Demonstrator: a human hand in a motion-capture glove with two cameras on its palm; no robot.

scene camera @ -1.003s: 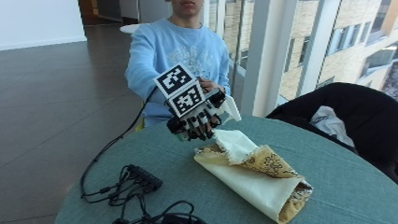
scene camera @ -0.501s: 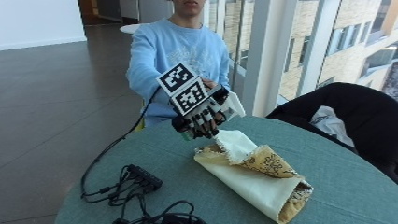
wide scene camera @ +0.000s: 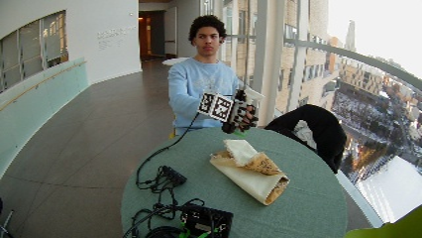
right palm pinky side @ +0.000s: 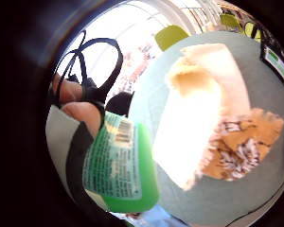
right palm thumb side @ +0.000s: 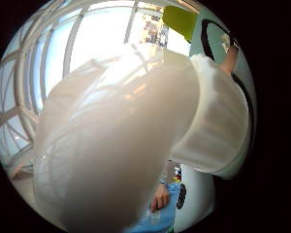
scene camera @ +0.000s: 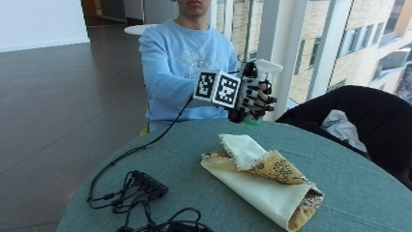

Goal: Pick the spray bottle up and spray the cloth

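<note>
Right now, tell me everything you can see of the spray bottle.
The spray bottle has a green body with a printed label and barcode, seemingly plastic, and a white trigger head showing above the fingers. The gloved right hand grips it, lifted off the table at its far edge, above the folded cloth and not touching it. Its level of liquid cannot be seen.

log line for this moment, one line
phase: bottle lifted | right hand: grips spray bottle above table | cloth: folded on table, apart from bottle | spray: none visible

Gloved right hand (scene camera: 252,99) raised above the table, arm extended forward, fingers (scene camera: 262,100) curled in a grip.
</note>
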